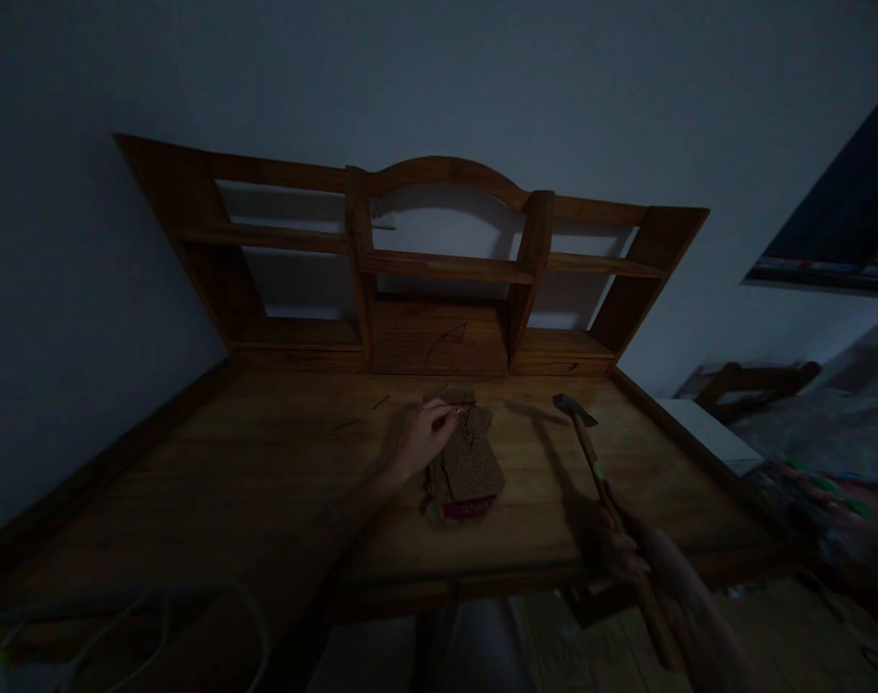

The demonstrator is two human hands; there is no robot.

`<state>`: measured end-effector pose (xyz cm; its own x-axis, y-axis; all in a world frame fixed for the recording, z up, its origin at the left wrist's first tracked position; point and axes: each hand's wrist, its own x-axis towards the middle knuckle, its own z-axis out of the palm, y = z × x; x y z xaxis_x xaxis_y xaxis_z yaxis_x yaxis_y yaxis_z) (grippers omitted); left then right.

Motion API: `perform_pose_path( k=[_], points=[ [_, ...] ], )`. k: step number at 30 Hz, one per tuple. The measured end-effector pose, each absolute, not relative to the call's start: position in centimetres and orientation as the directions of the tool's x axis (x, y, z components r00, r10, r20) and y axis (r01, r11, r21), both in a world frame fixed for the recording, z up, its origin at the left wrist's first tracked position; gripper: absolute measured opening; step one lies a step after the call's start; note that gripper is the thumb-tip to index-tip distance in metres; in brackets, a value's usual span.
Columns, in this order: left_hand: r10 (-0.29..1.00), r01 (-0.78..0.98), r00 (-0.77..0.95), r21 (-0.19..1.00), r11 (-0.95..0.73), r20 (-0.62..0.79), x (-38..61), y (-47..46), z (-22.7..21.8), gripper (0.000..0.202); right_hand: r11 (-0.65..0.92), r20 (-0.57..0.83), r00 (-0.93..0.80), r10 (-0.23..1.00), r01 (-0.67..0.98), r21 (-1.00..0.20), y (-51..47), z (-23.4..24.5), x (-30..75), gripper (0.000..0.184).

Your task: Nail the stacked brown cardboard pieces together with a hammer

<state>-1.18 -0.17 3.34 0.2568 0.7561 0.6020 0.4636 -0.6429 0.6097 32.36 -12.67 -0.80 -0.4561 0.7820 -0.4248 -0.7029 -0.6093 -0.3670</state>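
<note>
- Left hand [425, 438]: reaches over the worktop [266, 481], fingers narrowed to a pinch on a small thin item [458, 411]. Too dim to tell what it is.
- The pinch sits at the far end of a speckled brown piece [472, 467], which lies flat near mid-worktop.
- Brown piece: long axis runs away from the person, leaning slightly left at the near end. Its red label [469, 507] is at the near end.
- Right hand [622, 551]: wrapped round the hammer [587, 448] low on the handle, at the near worktop edge.
- Hammer: long axis runs from the near right up and to the left, with the head at the far end, pointing toward the shelf unit [439, 265]. The head is right of the brown piece and apart from it.
- White cable [157, 616] lies at the near-left corner.
</note>
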Motion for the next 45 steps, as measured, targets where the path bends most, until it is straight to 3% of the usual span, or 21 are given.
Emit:
perform_pose_path(
  k=[7, 15, 33, 45],
  points=[
    [0.749, 0.5, 0.318, 0.568, -0.654, 0.582, -0.7, -0.1, 2.7, 0.027, -0.599, -0.271, -0.536, 0.799, -0.678, -0.425, -12.3, -1.8, 33.2, 0.041],
    [0.748, 0.497, 0.405, 0.561, -0.662, 0.525, -0.7, -0.1, 2.6, 0.037, -0.581, -0.344, -0.469, 0.813, -0.62, -0.528, -12.0, -2.1, 32.8, 0.043],
    [0.8, 0.526, 0.409, 0.603, -0.6, 0.439, -0.9, -0.1, 2.6, 0.039, -0.606, -0.41, -0.446, 0.795, -0.592, -0.531, -11.9, -2.1, 32.3, 0.044],
    [0.785, 0.548, 0.402, 0.563, -0.618, 0.471, -1.0, 0.4, 1.8, 0.04, -0.627, -0.443, -0.443, 0.779, -0.558, -0.543, -11.8, -2.0, 32.5, 0.044]
  ],
)
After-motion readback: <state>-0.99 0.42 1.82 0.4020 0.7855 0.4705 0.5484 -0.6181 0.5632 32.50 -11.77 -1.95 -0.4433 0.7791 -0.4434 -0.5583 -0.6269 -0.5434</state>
